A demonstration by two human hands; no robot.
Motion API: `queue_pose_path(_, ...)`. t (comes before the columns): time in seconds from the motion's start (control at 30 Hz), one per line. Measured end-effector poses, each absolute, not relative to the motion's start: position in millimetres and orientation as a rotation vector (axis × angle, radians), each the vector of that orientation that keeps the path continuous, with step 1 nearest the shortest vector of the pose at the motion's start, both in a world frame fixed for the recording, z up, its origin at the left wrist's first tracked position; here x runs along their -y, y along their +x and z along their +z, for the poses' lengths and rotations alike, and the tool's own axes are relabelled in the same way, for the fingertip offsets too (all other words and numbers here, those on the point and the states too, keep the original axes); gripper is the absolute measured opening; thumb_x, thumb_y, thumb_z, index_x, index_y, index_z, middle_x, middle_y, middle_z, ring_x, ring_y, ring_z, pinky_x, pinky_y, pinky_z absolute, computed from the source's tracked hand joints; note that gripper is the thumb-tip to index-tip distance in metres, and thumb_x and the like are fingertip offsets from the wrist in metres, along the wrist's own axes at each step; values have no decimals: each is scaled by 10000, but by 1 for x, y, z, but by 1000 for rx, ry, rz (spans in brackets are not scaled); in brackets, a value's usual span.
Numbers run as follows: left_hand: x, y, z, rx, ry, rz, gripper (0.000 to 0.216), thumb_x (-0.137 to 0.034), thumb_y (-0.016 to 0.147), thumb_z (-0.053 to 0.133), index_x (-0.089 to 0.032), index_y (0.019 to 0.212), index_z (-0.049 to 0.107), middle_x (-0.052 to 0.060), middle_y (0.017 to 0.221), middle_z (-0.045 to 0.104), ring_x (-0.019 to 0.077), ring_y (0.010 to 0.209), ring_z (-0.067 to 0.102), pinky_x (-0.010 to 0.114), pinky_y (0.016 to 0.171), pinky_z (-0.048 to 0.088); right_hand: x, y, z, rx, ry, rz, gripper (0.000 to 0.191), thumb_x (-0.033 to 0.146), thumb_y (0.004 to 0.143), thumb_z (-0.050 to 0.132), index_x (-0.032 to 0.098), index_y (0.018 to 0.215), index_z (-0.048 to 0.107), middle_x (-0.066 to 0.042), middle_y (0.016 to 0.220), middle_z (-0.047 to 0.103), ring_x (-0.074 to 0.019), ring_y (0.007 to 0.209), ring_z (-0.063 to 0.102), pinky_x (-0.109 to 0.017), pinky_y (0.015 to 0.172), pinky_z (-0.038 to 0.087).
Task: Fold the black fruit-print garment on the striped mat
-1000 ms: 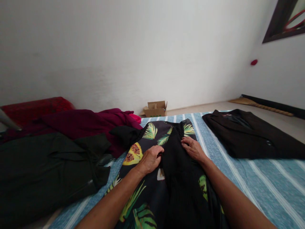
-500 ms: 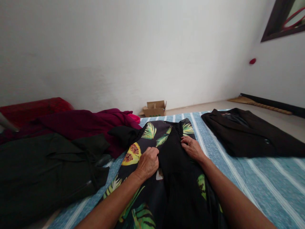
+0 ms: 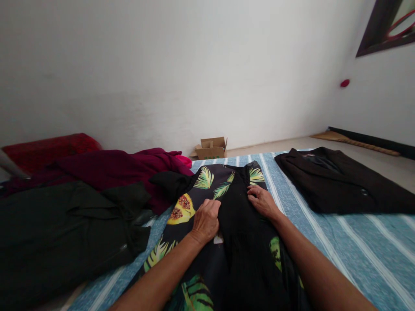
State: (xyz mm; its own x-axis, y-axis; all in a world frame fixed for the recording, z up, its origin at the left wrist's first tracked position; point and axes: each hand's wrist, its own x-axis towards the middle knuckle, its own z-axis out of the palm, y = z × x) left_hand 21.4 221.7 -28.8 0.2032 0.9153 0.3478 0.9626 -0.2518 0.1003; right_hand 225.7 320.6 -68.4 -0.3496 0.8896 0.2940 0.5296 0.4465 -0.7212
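both hands rest on a black garment with a leaf and fruit print that lies spread lengthwise down the middle of a blue striped sheet, running from near the person out toward the far wall. the left hand lies knuckles up on the garment's left half, its fingers curled down and closed on the edge of a plain black fabric panel that runs along the middle of the garment; the grip looks like a pinch of that edge, though the fingertips are tucked under and hidden. the right hand sits a little farther out, on the right side of the same panel, fingers bent and pressing into the cloth; whether it truly grips a fold or only presses flat cannot be told. the two hands are near each other with the dark panel between them. just left of the left hand shows a yellow fruit motif, and green leaf motifs show near the garment's far end. to the left, touching the printed garment's far corner, lies a maroon garment, with a black garment heaped in front of it and a red cushion behind. to the right, well apart from the hands, a dark jacket lies flat on the sheet. a small cardboard box stands on the floor by the white wall.
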Motion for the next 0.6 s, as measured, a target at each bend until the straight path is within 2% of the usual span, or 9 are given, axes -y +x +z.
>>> queue_pose_path(0.1,-226,29,-28,1820,-2302,-591,194,-101,808,396,-184,831,569,71,820,605,216,835,531,349,772,461,-321,226,-68,2025,-1191,679,207,175,745,461,207,801,657,-50,1137,589,-190,1076,539,-302,922,395)
queue_pose_path(0.27,-232,40,-36,1947,-2259,-998,262,-73,792,386,-166,978,546,76,930,621,203,903,572,346,811,474,-320,226,-66,2031,-1192,665,210,171,750,455,212,793,656,-43,1139,590,-183,1050,552,-290,913,397)
queue_pose_path(0.37,-232,45,-39,1941,-2238,-1071,312,-47,773,364,-163,1002,542,84,952,615,208,941,574,359,843,466,-319,226,-65,2037,-1186,654,206,169,750,457,208,783,656,-46,1126,595,-180,1035,557,-280,905,398)
queue_pose_path(0.47,-232,47,-38,1929,-2238,-1131,302,-53,764,370,-146,987,551,95,959,610,217,957,568,366,861,453,-320,226,-65,2036,-1189,650,205,174,752,460,206,788,660,-50,1132,593,-182,1019,564,-281,893,403)
queue_pose_path(0.6,-234,47,-34,1983,-2262,-1399,237,-121,816,351,-161,915,563,55,896,624,186,871,589,327,797,471,-320,226,-65,2033,-1191,650,202,175,751,468,207,796,662,-47,1138,592,-182,1026,561,-284,903,397)
